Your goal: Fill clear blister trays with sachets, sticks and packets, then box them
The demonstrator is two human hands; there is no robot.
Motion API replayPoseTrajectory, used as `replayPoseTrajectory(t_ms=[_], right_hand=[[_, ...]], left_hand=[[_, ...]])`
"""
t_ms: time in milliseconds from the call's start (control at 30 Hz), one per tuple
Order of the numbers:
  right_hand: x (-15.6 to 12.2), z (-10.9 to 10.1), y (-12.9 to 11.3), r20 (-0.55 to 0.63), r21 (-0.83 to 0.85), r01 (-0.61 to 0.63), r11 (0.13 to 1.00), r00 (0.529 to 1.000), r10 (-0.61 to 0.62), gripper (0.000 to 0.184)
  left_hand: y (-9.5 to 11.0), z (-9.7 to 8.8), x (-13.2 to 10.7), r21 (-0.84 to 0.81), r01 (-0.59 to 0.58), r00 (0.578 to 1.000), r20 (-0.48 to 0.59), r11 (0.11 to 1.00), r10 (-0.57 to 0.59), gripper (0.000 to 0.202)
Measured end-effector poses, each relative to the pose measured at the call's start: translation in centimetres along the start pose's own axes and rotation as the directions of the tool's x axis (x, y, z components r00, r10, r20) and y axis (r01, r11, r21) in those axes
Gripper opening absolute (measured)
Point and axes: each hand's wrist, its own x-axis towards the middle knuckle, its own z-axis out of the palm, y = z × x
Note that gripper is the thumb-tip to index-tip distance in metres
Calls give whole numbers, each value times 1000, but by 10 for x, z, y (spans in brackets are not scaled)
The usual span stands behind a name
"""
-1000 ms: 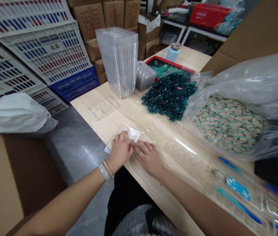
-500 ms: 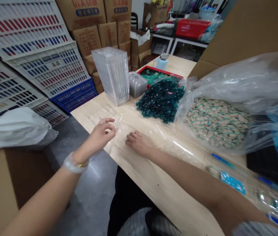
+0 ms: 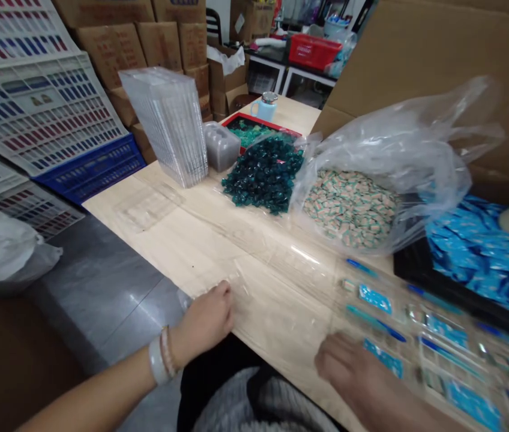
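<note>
My left hand (image 3: 209, 321), with bracelets at the wrist, is closed at the table's near edge. Its fingers pinch a thin clear plastic tray (image 3: 239, 285), partly hidden behind the hand. My right hand (image 3: 349, 363) is smeared by motion over the near right of the table, its fingers curled; what they hold, if anything, does not show. Beside it, filled clear trays (image 3: 439, 354) lie in rows, with blue packets (image 3: 375, 298), blue sticks and small wrapped pieces in their compartments. Another clear tray (image 3: 146, 207) lies flat at the table's left.
Stacked clear trays (image 3: 168, 129) stand at the back left. Dark teal pieces (image 3: 263, 174) are heaped mid-table, beside a plastic bag of small wrapped packets (image 3: 351, 210). A black bin (image 3: 410, 255) holds blue packets. A light-blue mug (image 3: 266, 108) stands behind. Crates (image 3: 92, 165) line the left.
Both hands have moved nearer and to the right across the table; the right hand is now beside the filled trays. My left hand has closed on clear plastic. The view has turned right.
</note>
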Motion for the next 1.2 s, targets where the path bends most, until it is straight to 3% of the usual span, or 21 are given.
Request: replayPoseTrajectory(t_ms=[67,133,267,333,433,533,633,700,767,900,1100,1200], right_hand=[[-14,31,-8,68,-94,49,994,997,-43,13],[-9,56,-9,125,-176,68,982,991,-47,10],[7,74,2,186,-220,-6,976,981,48,8],[8,76,8,152,-201,-68,977,983,99,3],[11,78,18,-33,-211,-260,942,965,259,27],[21,86,34,-160,-233,-406,884,912,377,52],[31,96,50,-139,-235,-416,879,909,393,57],[32,100,58,-127,-236,-405,883,914,385,56],[31,101,62,-127,-244,-393,887,919,372,56],[29,100,67,-116,-273,-385,882,923,367,55],[29,96,77,-158,-290,-357,888,933,324,53],[33,81,87,-241,-229,-310,923,937,255,42]], left_hand=[[-3,-8,6,60,-24,1000,-4,998,24,17],[-2,-11,14,102,-78,997,-14,992,80,18],[-6,-3,20,207,-224,961,-114,952,251,22],[-15,5,13,278,-181,940,-232,943,249,25],[-27,19,0,313,-53,905,-385,948,178,31],[-32,26,-4,293,-186,911,-306,938,276,35],[-31,19,8,232,-361,893,-194,903,407,37],[-34,7,24,194,-408,875,-197,892,443,36],[-41,-6,44,170,-373,873,-267,912,407,34],[-52,-20,75,124,-137,899,-402,983,176,33],[-42,-16,84,82,-151,874,-454,985,172,25],[-80,-45,81,67,-91,818,-564,994,113,27]])
